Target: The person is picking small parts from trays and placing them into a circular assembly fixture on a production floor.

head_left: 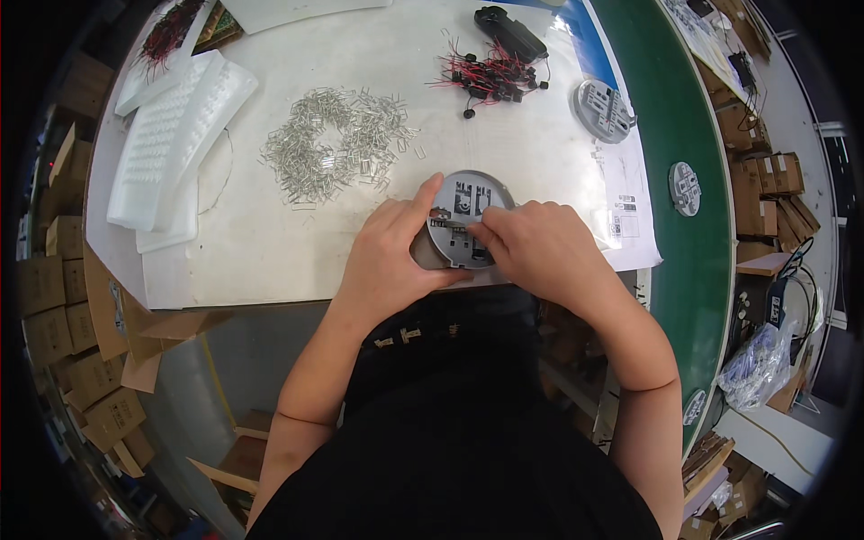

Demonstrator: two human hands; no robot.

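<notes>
A round grey plastic housing (470, 191) with dark fittings inside lies at the table's near edge, its open face up. My left hand (391, 243) wraps round its left side, thumb and fingers on the rim. Over its right side, my right hand (540, 243) is closed, the thumb and forefinger pinched inside the housing. What the pinch holds, if anything, is hidden by the fingers; a thin metal-looking piece shows just left of the fingertips. Ahead and to the left is a loose pile of small bent wire pieces (360, 126).
Black round parts with red wires (495, 76) lie at the far side beside a black tool-like object (510, 34). White plastic trays (166, 144) stack at the left. Similar grey housings (605, 112) sit to the right, another (685, 189) on the green surface (670, 297). Cardboard boxes (94, 378) stand beyond the left edge.
</notes>
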